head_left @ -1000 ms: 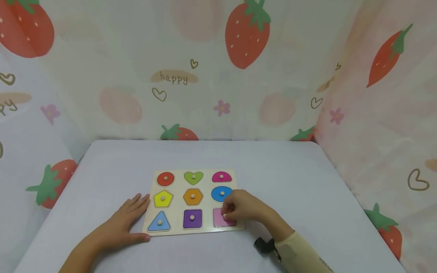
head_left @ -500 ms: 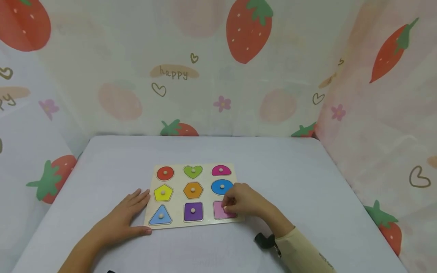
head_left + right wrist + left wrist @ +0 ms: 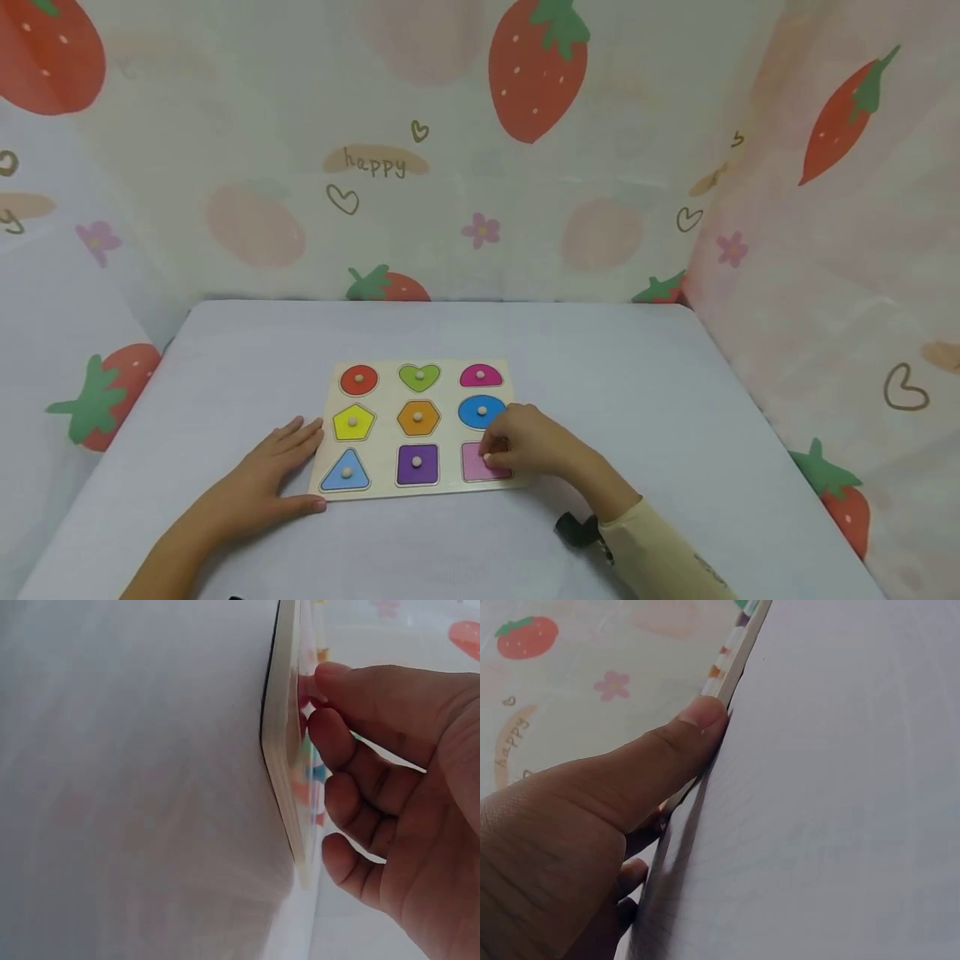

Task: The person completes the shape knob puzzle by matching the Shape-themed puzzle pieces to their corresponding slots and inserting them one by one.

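A cream wooden peg puzzle board [image 3: 450, 432] lies flat on the table, with knobbed shapes in three rows. My right hand [image 3: 542, 443] pinches the pink rectangular puzzle piece [image 3: 472, 468] at its middle with thumb and index finger. The fingers hide its knob, and the piece appears seated in the board. In the right wrist view, the other fingers [image 3: 341, 799] curl loosely beside the board's edge. My left hand [image 3: 255, 487] rests at the board's left side, fingers extended against the edge and thumb [image 3: 705, 712] at the near left corner.
Other pieces on the board include a purple square [image 3: 417, 473], a blue oval [image 3: 474, 412] and a light blue triangle [image 3: 348, 477]. A white cloth covers the table [image 3: 615, 375]. Strawberry-print curtains [image 3: 420, 225] enclose the back and sides. A black device [image 3: 576, 530] sits by the right sleeve.
The head view has shifted slightly. Both hands keep their places: the right at the pink piece, the left at the board's edge. The board has not visibly moved.
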Action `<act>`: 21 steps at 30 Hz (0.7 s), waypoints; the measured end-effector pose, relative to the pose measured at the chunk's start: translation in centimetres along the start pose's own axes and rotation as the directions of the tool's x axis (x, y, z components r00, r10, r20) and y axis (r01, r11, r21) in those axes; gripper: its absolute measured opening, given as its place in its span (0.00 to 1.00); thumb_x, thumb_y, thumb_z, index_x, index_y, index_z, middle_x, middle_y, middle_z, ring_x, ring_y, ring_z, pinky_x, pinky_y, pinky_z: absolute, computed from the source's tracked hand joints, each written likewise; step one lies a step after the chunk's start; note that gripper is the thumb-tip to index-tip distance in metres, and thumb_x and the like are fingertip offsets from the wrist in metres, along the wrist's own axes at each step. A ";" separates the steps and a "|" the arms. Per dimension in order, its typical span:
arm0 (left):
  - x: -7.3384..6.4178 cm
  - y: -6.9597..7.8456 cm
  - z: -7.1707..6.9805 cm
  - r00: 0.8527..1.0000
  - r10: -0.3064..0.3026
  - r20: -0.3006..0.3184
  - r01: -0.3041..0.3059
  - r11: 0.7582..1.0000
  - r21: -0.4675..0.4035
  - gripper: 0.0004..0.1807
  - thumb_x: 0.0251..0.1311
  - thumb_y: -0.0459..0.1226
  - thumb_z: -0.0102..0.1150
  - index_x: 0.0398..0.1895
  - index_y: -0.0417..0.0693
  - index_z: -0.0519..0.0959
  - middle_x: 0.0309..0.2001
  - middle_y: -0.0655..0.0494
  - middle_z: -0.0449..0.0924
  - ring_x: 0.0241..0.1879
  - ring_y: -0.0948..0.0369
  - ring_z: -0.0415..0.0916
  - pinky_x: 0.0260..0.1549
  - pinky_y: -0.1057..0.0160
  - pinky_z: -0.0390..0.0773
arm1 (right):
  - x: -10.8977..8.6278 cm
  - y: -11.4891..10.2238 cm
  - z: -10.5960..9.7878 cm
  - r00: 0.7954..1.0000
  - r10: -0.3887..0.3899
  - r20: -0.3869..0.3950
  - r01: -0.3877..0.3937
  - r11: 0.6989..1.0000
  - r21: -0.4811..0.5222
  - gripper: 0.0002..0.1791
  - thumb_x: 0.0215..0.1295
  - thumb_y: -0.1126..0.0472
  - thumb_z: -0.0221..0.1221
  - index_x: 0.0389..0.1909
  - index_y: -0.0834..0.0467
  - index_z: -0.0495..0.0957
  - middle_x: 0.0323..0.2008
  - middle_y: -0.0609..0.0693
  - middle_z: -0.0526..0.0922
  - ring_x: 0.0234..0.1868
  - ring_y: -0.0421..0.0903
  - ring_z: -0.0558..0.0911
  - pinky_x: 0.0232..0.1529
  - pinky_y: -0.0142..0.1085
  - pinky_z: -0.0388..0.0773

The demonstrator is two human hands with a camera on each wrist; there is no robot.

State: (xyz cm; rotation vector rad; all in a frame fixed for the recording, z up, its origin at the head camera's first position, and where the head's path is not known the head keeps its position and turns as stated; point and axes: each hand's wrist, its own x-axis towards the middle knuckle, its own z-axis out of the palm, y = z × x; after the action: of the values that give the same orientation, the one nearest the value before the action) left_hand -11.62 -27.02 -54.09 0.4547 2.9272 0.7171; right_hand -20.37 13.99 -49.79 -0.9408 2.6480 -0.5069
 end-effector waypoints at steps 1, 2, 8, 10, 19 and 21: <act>0.0 0.0 0.0 1.000 0.001 0.002 -0.001 1.000 -0.002 0.61 0.44 0.74 0.66 0.79 0.52 0.64 0.80 0.57 0.58 0.81 0.44 0.45 0.73 0.32 0.55 | -0.2 0.0 0.0 1.000 -0.004 -0.003 0.004 1.000 -0.013 0.05 0.62 0.50 0.72 0.37 0.42 0.89 0.25 0.31 0.79 0.38 0.37 0.75 0.40 0.30 0.77; 0.0 0.1 0.0 1.000 0.003 0.004 -0.003 1.000 -0.004 0.61 0.43 0.74 0.67 0.78 0.52 0.64 0.80 0.57 0.58 0.80 0.43 0.46 0.73 0.32 0.55 | -0.3 0.1 0.1 1.000 -0.007 -0.006 0.007 1.000 -0.023 0.05 0.62 0.49 0.72 0.37 0.42 0.89 0.25 0.31 0.79 0.38 0.37 0.75 0.41 0.30 0.76; 0.0 0.6 -0.3 0.999 0.021 0.027 -0.021 1.000 0.007 0.59 0.44 0.70 0.70 0.77 0.49 0.67 0.79 0.53 0.61 0.80 0.42 0.48 0.73 0.32 0.53 | -1.6 0.5 0.2 0.999 -0.040 -0.027 0.038 0.996 -0.082 0.09 0.63 0.47 0.70 0.41 0.44 0.90 0.30 0.30 0.82 0.39 0.35 0.74 0.44 0.32 0.76; -0.1 0.8 -0.5 0.999 0.027 0.036 -0.028 0.999 0.031 0.57 0.46 0.69 0.71 0.76 0.47 0.68 0.78 0.52 0.62 0.79 0.41 0.50 0.73 0.32 0.54 | -1.9 0.6 0.2 0.997 -0.063 -0.036 0.059 0.992 -0.110 0.09 0.63 0.47 0.70 0.42 0.44 0.90 0.32 0.31 0.83 0.40 0.35 0.74 0.44 0.32 0.75; -0.7 2.6 -2.3 0.995 0.027 0.095 -0.044 0.982 0.184 0.47 0.48 0.54 0.78 0.71 0.44 0.74 0.70 0.47 0.75 0.71 0.43 0.68 0.72 0.33 0.59 | -4.0 0.7 0.1 0.978 -0.180 -0.104 0.147 0.952 -0.269 0.05 0.67 0.53 0.67 0.40 0.45 0.90 0.34 0.35 0.85 0.41 0.36 0.77 0.47 0.34 0.76; -0.9 3.0 -2.7 0.995 0.043 0.090 -0.060 0.979 0.194 0.44 0.50 0.53 0.78 0.69 0.46 0.76 0.68 0.49 0.77 0.69 0.46 0.71 0.71 0.34 0.62 | -4.6 0.7 0.1 0.977 -0.168 -0.129 0.124 0.949 -0.290 0.05 0.66 0.54 0.67 0.40 0.46 0.90 0.34 0.36 0.85 0.40 0.36 0.78 0.47 0.35 0.77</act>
State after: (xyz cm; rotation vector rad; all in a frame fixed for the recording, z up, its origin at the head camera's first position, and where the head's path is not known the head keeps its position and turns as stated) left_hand -10.42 -25.92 -50.30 0.5651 2.9266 0.4025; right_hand -17.30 17.46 -49.53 -1.2347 2.8544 -0.2439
